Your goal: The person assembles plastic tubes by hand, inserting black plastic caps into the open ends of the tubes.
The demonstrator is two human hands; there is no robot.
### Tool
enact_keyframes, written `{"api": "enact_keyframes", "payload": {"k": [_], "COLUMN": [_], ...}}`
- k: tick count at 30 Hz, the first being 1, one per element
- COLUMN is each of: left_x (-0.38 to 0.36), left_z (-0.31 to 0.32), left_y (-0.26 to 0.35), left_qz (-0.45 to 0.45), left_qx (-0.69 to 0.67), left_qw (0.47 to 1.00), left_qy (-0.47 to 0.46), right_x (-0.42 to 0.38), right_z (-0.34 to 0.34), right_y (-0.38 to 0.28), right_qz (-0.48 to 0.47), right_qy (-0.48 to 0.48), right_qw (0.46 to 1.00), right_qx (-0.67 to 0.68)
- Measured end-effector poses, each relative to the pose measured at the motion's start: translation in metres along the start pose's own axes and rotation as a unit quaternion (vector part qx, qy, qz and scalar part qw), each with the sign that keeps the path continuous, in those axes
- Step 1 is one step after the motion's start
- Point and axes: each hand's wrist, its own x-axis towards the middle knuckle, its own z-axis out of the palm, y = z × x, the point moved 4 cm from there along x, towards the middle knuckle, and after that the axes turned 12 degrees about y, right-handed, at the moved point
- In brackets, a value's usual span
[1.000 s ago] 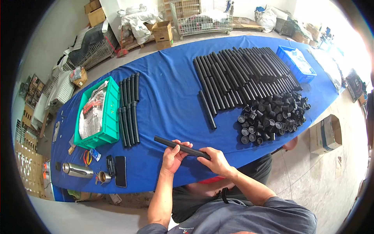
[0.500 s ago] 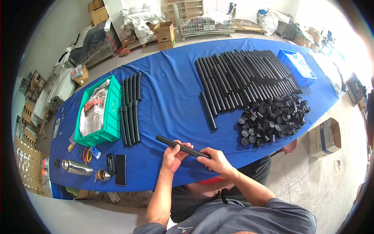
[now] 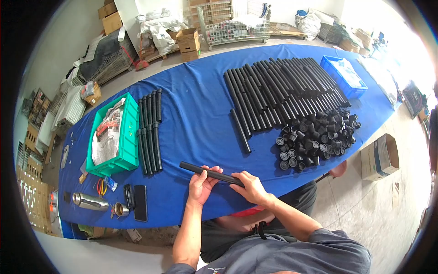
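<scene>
A black plastic tube [image 3: 190, 168] lies slantwise across my hands, above the near edge of the blue-covered table. My left hand [image 3: 201, 185] grips it near its middle, thumb on top and fingers beneath. My right hand [image 3: 252, 188] is closed around the tube's right end and hides most of it. The left end sticks out free. To the right are a heap of black plastic caps [image 3: 315, 145] and a large stack of black tubes [image 3: 283, 86]. Two rows of tubes with wider upper ends [image 3: 149, 148] lie on the left.
A green crate [image 3: 130, 157] holding printed plastic bags stands at the left. Near it are a steel flask [image 3: 90, 201], a metal cup [image 3: 121, 209], a phone [image 3: 140, 203] and pliers [image 3: 101, 187]. At the far right is a blue crate [image 3: 353, 86]; a cardboard box [image 3: 381, 160] sits on the floor.
The whole view has shifted slightly left. Both hands keep hold of the tube, and it stays at nearly the same slant.
</scene>
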Motion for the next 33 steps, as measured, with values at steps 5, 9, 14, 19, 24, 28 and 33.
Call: {"api": "enact_keyframes", "payload": {"k": [5,9,14,19,24,28,33], "left_x": [-0.001,-0.002,-0.003,-0.002,-0.001,-0.001,0.000], "left_z": [0.002,0.005,0.001,0.004,-0.003,0.001,0.000], "left_y": [0.002,0.003,0.003,0.003,0.000,0.002,0.001], "left_qz": [-0.006,-0.005,0.010,0.002,0.005,-0.002,-0.010], "left_qx": [-0.020,0.009,-0.009,-0.006,-0.003,-0.001,-0.006], "left_qw": [1.000,1.000,1.000,1.000,1.000,1.000,1.000], "left_qy": [-0.001,0.010,-0.003,-0.003,-0.008,-0.007,-0.010], "right_x": [0.007,0.002,0.004,-0.002,-0.003,0.004,-0.005], "right_z": [-0.002,-0.002,-0.004,-0.003,-0.003,-0.006,-0.003], "right_y": [0.007,0.002,0.004,0.002,0.002,0.009,0.000], "right_qz": [0.130,0.053,0.028,-0.003,-0.004,0.132,-0.010], "right_qy": [-0.064,-0.001,0.001,0.031,0.024,-0.048,0.049], "right_qw": [0.986,0.997,0.997,0.999,0.998,0.985,0.998], "right_qx": [0.083,0.052,0.072,0.038,0.054,0.104,0.029]}}
